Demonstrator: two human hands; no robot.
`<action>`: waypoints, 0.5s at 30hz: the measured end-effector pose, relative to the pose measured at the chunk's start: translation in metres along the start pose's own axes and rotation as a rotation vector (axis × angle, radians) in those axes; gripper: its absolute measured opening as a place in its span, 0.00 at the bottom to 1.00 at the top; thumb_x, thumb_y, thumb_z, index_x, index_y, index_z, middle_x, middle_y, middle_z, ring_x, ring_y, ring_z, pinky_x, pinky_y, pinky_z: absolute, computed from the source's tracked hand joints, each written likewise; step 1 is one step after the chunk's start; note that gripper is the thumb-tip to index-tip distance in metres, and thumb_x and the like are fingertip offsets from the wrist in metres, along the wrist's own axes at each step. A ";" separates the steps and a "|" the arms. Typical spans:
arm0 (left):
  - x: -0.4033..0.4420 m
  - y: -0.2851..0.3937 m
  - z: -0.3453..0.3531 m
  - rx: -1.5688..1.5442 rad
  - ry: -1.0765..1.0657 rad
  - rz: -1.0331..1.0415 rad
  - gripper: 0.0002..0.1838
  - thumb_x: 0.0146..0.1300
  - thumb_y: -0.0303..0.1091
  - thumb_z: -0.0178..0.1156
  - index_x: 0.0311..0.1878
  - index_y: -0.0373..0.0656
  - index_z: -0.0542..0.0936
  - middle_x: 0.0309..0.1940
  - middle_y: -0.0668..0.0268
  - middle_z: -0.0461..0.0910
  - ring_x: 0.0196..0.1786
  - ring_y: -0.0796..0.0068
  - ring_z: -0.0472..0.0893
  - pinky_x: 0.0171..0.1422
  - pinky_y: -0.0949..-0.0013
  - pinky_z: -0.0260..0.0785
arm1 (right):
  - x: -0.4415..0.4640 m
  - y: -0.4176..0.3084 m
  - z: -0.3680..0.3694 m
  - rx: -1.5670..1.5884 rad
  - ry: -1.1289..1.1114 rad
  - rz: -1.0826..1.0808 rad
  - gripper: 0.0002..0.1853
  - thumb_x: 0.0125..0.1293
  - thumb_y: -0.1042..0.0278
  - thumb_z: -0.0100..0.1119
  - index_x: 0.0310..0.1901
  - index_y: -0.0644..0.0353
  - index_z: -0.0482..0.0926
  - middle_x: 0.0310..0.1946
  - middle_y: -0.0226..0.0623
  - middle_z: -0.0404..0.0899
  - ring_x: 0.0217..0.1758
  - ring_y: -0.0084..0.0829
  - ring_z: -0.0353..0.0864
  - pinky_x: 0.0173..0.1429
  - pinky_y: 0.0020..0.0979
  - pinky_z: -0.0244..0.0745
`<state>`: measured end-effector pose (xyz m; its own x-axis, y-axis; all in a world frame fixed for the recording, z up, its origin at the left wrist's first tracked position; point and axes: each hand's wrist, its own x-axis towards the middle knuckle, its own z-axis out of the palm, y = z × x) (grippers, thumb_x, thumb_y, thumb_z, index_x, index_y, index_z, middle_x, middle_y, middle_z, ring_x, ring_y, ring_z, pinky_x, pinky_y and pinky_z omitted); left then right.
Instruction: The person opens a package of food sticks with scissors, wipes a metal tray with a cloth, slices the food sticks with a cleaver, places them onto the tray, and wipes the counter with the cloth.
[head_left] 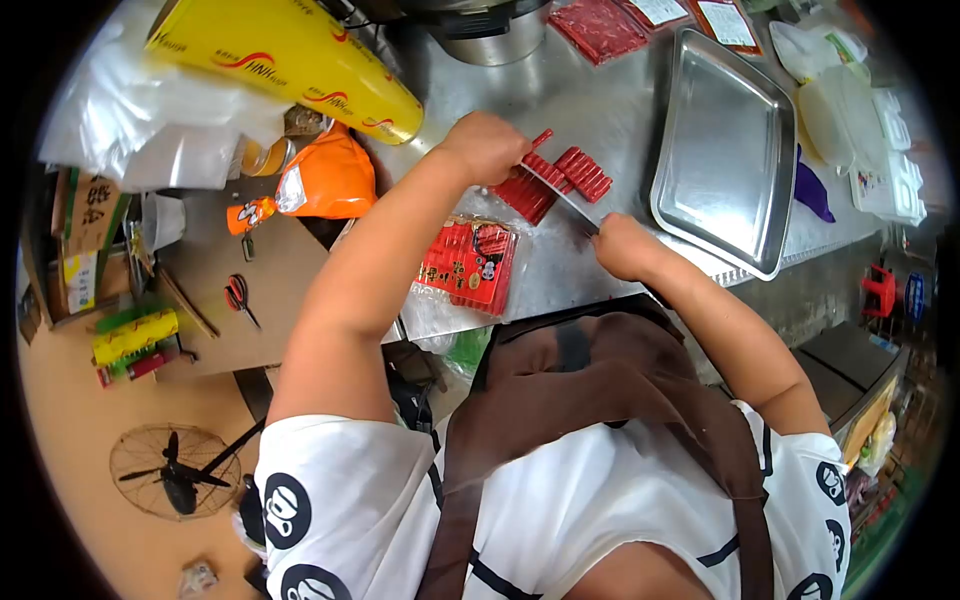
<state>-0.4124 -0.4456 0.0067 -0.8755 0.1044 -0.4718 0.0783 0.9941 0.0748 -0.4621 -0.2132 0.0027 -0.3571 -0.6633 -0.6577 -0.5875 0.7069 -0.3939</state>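
My right hand (622,247) is closed round the handle of a knife (568,196). Its blade lies slantwise across a row of thin red sausages (527,193) on the metal table. At the far end of the blade, my left hand (487,148) grips the bundle, its fingertips partly hidden. Beyond the blade sits a shorter group of cut sausage pieces (586,174), and one piece sticks out near my left fingers. Closer to my body lies a clear plastic pack with a red label (468,262), more red sausages showing inside.
An empty steel tray (722,150) stands right of the sausages. Behind are red meat packs (597,30) and a metal pot (490,35). To the left are a yellow roll (290,65), an orange bag (328,178) and scissors (237,295). White containers (885,160) stand far right.
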 end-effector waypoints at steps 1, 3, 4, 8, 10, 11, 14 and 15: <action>-0.005 0.003 0.004 -0.001 0.006 -0.012 0.13 0.43 0.30 0.65 0.36 0.47 0.81 0.41 0.60 0.82 0.50 0.57 0.80 0.53 0.54 0.71 | 0.000 0.002 0.002 -0.010 0.002 -0.009 0.12 0.56 0.75 0.50 0.35 0.72 0.82 0.38 0.61 0.81 0.44 0.56 0.81 0.50 0.46 0.76; -0.015 0.010 0.019 0.098 0.789 -0.032 0.26 0.42 0.30 0.68 0.49 0.43 0.76 0.58 0.56 0.73 0.64 0.54 0.69 0.68 0.56 0.61 | 0.006 0.008 0.007 0.017 0.042 0.016 0.17 0.66 0.65 0.50 0.37 0.75 0.80 0.39 0.65 0.79 0.47 0.60 0.79 0.53 0.48 0.74; -0.020 0.020 0.029 0.112 0.795 -0.037 0.26 0.42 0.30 0.68 0.49 0.43 0.76 0.58 0.56 0.73 0.64 0.54 0.69 0.68 0.56 0.61 | 0.005 0.010 0.009 -0.015 0.053 -0.038 0.18 0.66 0.63 0.51 0.38 0.76 0.79 0.37 0.65 0.79 0.44 0.59 0.80 0.52 0.47 0.75; -0.027 0.077 0.077 -0.556 1.103 -0.563 0.36 0.42 0.33 0.72 0.55 0.36 0.67 0.62 0.45 0.63 0.66 0.45 0.62 0.73 0.50 0.50 | -0.002 -0.002 -0.001 -0.036 -0.037 0.006 0.11 0.56 0.76 0.51 0.33 0.75 0.81 0.34 0.63 0.80 0.39 0.52 0.83 0.46 0.44 0.78; -0.021 0.088 0.090 -0.667 1.028 -0.616 0.38 0.40 0.35 0.74 0.54 0.35 0.66 0.60 0.43 0.63 0.64 0.44 0.64 0.71 0.51 0.53 | 0.000 -0.003 -0.003 -0.003 -0.083 0.054 0.10 0.53 0.79 0.51 0.31 0.74 0.82 0.29 0.61 0.81 0.35 0.49 0.85 0.43 0.42 0.78; -0.018 0.088 0.090 -0.702 0.879 -0.572 0.37 0.39 0.35 0.75 0.53 0.35 0.67 0.60 0.43 0.64 0.64 0.44 0.64 0.70 0.52 0.55 | 0.001 -0.004 -0.005 0.030 -0.095 0.079 0.09 0.53 0.79 0.52 0.29 0.74 0.82 0.26 0.59 0.81 0.33 0.48 0.85 0.42 0.42 0.79; -0.013 0.083 0.096 -0.718 0.757 -0.492 0.36 0.39 0.35 0.75 0.51 0.35 0.67 0.58 0.44 0.64 0.62 0.44 0.65 0.68 0.53 0.58 | 0.012 0.010 0.003 -0.150 -0.114 -0.098 0.09 0.53 0.79 0.52 0.28 0.74 0.82 0.23 0.58 0.80 0.31 0.47 0.85 0.41 0.42 0.79; -0.012 0.082 0.100 -0.704 0.782 -0.457 0.36 0.39 0.34 0.75 0.50 0.34 0.67 0.58 0.44 0.64 0.62 0.44 0.65 0.68 0.54 0.60 | 0.014 0.010 0.004 -0.208 -0.122 -0.160 0.09 0.53 0.79 0.52 0.28 0.74 0.82 0.23 0.57 0.80 0.30 0.46 0.85 0.40 0.42 0.79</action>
<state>-0.3478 -0.3628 -0.0694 -0.8291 -0.5539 0.0756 -0.3919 0.6723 0.6281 -0.4702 -0.2144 -0.0127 -0.1652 -0.7188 -0.6753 -0.7702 0.5217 -0.3669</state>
